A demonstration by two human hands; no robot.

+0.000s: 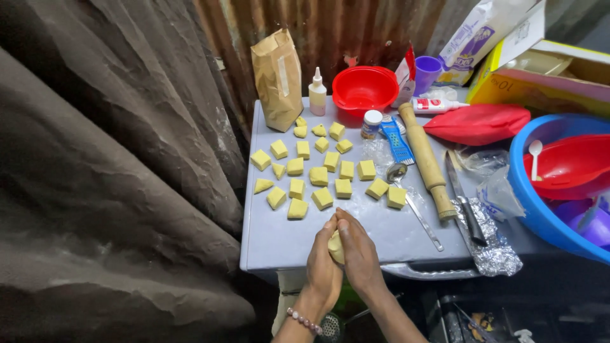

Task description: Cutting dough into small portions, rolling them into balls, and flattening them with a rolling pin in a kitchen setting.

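A yellow dough piece [335, 246] sits pressed between the left hand [323, 267] and right hand [359, 255], palms closed around it near the front edge of the grey tabletop [279, 235], w/ only a sliver of dough showing btwn them. The cut dough squares [318, 174] lie just beyond the fingertips, spread away from both hands & slightly left, the nearest about equally close to each. A wooden rolling pin [426, 160] lies farther off to the right, long axis running away from the hands.
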